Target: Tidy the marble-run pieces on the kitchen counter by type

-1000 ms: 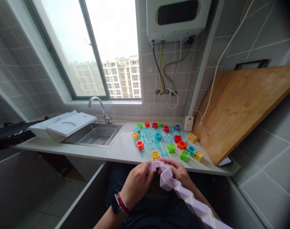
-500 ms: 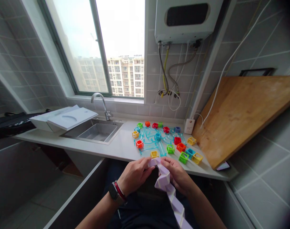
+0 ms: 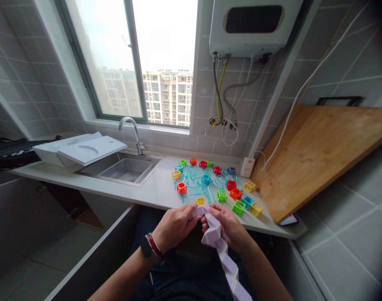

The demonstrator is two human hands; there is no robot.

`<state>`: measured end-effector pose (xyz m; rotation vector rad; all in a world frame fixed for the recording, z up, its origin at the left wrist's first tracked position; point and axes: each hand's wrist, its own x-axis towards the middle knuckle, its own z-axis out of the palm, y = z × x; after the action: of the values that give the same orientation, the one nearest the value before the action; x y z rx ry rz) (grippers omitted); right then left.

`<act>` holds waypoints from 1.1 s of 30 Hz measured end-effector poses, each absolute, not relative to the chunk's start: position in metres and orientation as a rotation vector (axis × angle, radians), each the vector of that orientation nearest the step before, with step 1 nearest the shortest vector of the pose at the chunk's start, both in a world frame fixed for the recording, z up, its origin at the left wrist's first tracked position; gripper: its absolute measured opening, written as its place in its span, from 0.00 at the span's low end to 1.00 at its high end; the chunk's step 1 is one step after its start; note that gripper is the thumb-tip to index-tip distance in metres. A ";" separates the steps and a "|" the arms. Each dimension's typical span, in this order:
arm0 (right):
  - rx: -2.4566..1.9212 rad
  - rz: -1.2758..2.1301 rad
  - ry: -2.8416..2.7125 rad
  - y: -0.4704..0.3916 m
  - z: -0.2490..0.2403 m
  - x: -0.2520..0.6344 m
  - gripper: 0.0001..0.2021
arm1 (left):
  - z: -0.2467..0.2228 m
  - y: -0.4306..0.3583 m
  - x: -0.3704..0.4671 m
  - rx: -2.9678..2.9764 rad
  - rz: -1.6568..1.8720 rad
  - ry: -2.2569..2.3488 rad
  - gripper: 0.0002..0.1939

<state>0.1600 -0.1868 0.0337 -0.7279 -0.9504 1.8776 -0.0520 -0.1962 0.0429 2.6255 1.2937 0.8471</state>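
A lilac twisty snake puzzle with pale seams hangs in a zigzag from my hands down toward the bottom edge. My left hand is closed, pinching the puzzle's upper end between thumb and fingers. Beside it my right hand is wrapped round the section just below, its fingers partly hidden behind the wedges. Both hands are just in front of the counter edge. Nearest to them on the counter is a yellow open-frame cube, right behind the puzzle's top.
Several coloured frame cubes, such as a green one, and clear blue track pieces are spread over the white counter. A sink with a white box lies left. A wooden board leans right.
The view has shifted slightly, so the counter things appear a little further left. Both hands keep hold of the snake puzzle, its upper wedges turned slightly.
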 end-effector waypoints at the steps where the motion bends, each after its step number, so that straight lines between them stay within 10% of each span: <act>1: -0.732 1.877 -0.950 -0.187 0.034 0.160 0.15 | 0.041 -0.196 -0.052 2.621 0.865 1.295 0.13; 33: -0.770 1.474 -0.999 -0.184 0.041 0.136 0.17 | 0.056 -0.180 -0.049 1.567 1.014 0.909 0.22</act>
<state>0.1365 -0.1838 0.0413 -0.7699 -0.9991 1.4739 -0.0488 -0.1801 0.0560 1.5675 0.9095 1.0140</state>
